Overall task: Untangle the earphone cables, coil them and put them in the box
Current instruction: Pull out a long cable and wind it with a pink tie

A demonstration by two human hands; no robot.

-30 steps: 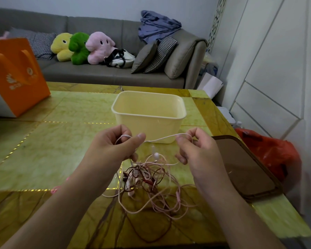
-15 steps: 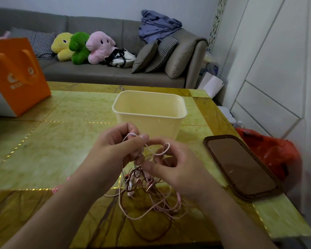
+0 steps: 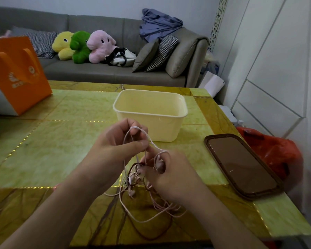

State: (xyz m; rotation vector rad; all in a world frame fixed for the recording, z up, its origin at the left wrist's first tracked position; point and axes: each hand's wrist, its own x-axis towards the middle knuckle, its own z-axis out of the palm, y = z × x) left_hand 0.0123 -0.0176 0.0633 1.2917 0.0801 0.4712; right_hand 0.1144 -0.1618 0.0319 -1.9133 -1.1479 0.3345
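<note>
Your left hand (image 3: 115, 150) pinches a pale cable loop (image 3: 133, 139). Your right hand (image 3: 171, 175) grips the tangle (image 3: 138, 177) (box (image 3: 151, 114) just beyond)

Orange gift bag (image 3: 20, 74) at far left of surface (image 3: 65, 141); brown tray (image 3: 241, 166) right; three plush toys (image 3: 83, 45) on sofa (image 3: 104, 72).

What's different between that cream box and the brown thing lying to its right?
The cream box is deep, pale and open-topped, with tall walls; the brown lid is flat, dark and shallow. The box sits mid-table beyond the hands; the lid lies near the table's right edge. Both are rounded rectangles resting on the table, and nothing shows inside either.
</note>
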